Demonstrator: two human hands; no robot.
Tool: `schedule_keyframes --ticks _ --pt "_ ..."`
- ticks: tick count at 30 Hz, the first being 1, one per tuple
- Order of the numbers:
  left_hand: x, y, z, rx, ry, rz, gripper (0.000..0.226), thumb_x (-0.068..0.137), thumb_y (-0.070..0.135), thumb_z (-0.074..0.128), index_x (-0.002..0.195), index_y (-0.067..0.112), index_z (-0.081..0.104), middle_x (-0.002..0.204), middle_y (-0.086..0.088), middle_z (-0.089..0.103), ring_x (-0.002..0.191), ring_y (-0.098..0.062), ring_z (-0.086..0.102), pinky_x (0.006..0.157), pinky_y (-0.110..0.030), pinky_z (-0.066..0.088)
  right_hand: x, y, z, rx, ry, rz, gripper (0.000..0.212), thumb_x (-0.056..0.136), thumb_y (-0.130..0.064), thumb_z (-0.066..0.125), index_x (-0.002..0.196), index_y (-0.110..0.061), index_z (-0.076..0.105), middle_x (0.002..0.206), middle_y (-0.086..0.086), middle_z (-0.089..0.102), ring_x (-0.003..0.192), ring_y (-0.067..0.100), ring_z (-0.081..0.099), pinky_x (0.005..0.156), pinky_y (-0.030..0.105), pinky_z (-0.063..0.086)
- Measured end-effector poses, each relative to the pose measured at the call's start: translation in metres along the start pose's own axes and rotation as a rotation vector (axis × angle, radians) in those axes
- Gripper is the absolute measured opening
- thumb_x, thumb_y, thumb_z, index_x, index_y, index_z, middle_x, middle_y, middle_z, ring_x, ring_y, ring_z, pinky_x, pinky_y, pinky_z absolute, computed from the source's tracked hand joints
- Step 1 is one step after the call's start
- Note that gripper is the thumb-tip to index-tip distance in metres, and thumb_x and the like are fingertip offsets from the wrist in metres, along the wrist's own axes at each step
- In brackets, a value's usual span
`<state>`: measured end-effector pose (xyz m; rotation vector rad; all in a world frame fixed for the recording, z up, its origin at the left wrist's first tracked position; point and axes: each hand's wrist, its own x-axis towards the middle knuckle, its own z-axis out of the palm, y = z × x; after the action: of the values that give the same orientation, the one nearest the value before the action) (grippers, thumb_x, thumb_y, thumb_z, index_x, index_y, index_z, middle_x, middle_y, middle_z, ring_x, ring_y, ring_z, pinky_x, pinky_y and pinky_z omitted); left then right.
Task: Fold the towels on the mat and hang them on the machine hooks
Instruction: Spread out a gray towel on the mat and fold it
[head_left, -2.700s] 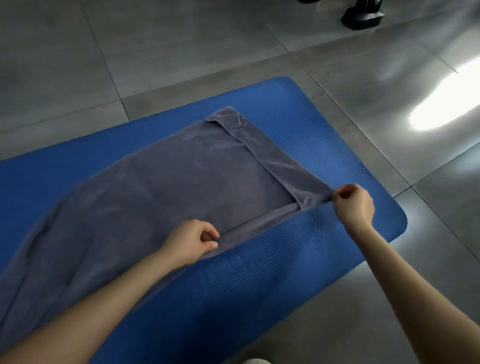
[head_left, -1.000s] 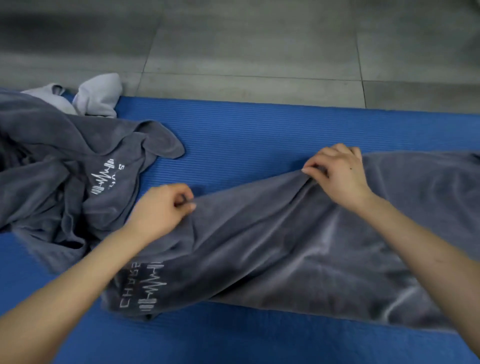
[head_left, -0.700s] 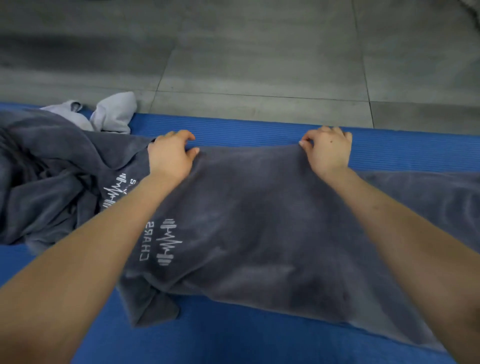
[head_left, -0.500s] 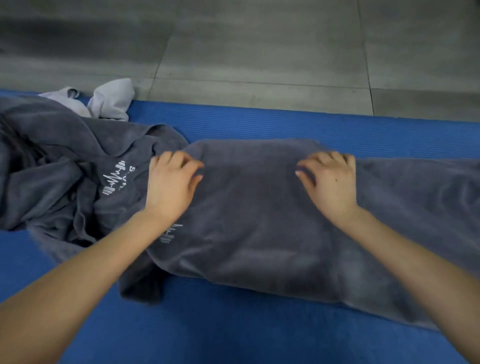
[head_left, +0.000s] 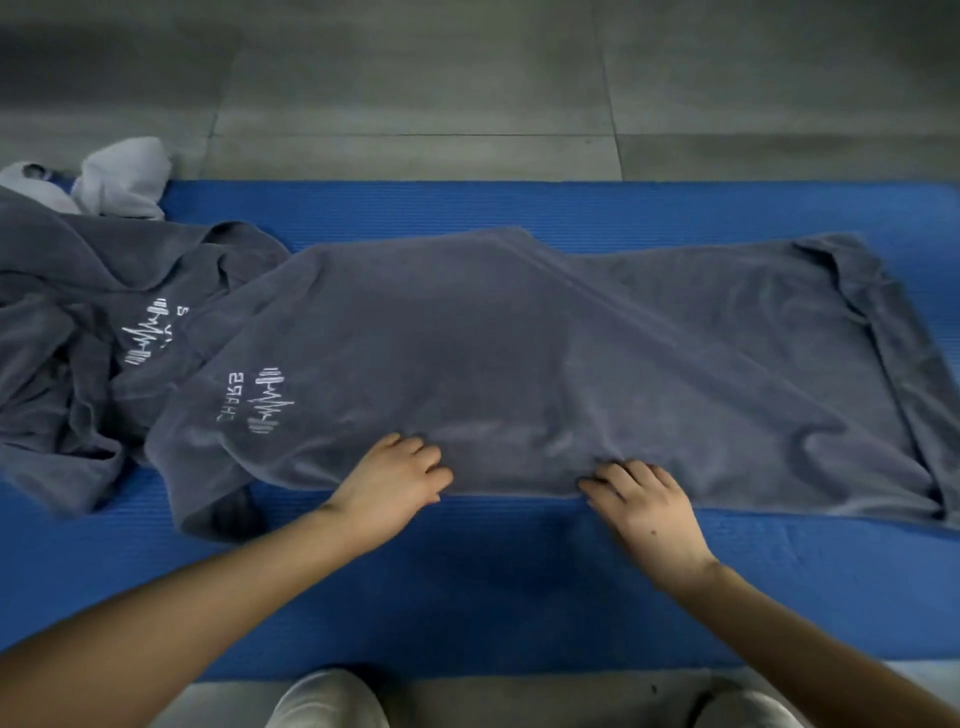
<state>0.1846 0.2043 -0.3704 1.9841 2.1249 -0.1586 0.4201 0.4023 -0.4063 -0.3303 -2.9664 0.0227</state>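
Both hands slid back from mid-towel to its near hem; left hand (head_left: 395, 483) at 7 o'clock, fingers loosely bent, resting on hem; right hand (head_left: 644, 504) at 5 o'clock, fingers spread flat; neither grips; towel (head_left: 519, 353) lies lengthwise on mat (head_left: 467, 597); second towel (head_left: 67, 312) crumpled at 9 o'clock.
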Motion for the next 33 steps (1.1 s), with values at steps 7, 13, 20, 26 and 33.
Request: schedule_keyframes --ticks 7,13,20,26,33 --pt "0.004 -0.003 -0.028 -0.349 -0.311 -0.207 0.020 0.093 0.027 0.054 0.109 0.023 0.064 0.107 0.006 0.064 0.100 -0.013 0.057 0.078 -0.021 0.037 0.000 0.003 -0.025 0.193 -0.150 0.056 0.047 0.037 0.001 0.087 0.076 -0.021 0.072 0.066 -0.004 0.064 0.052 0.018 0.060 0.043 0.017 0.040" --pt "0.014 0.006 -0.040 -0.135 -0.465 -0.083 0.022 0.093 0.036 0.050 0.111 0.030 0.061 0.112 0.009 0.058 0.105 -0.011 0.050 0.085 -0.025 0.040 -0.031 0.008 -0.042 0.278 -0.183 0.044 0.029 0.077 -0.023 0.044 0.087 -0.027 0.071 0.081 -0.010 0.068 0.069 0.014 0.064 0.052 0.019 0.048" --pt "0.091 0.045 -0.080 -0.069 -0.220 0.126 0.027 0.097 0.034 0.042 0.120 0.029 0.056 0.116 0.006 0.054 0.107 -0.015 0.046 0.090 -0.027 0.040 -0.099 0.088 -0.068 0.100 -0.020 0.720 0.016 0.086 -0.023 0.057 0.078 -0.016 0.069 0.077 0.003 0.065 0.070 0.031 0.063 0.051 0.034 0.049" --pt "0.200 0.080 -0.123 0.016 -0.217 0.224 0.024 0.095 0.029 0.045 0.112 0.021 0.061 0.112 -0.001 0.057 0.104 -0.021 0.050 0.088 -0.032 0.043 -0.101 0.188 -0.075 -0.005 0.023 1.025 0.013 0.088 -0.014 0.061 0.089 -0.004 0.069 0.091 0.018 0.064 0.085 0.041 0.056 0.063 0.042 0.044" --pt "0.351 0.123 -0.131 -0.257 0.087 -0.086 0.025 0.096 0.021 0.045 0.110 0.011 0.063 0.114 -0.013 0.057 0.104 -0.029 0.053 0.085 -0.036 0.042 -0.125 0.262 -0.068 0.021 0.020 1.359 0.038 0.097 -0.028 0.044 0.120 -0.001 0.058 0.122 0.024 0.056 0.111 0.044 0.045 0.086 0.048 0.039"
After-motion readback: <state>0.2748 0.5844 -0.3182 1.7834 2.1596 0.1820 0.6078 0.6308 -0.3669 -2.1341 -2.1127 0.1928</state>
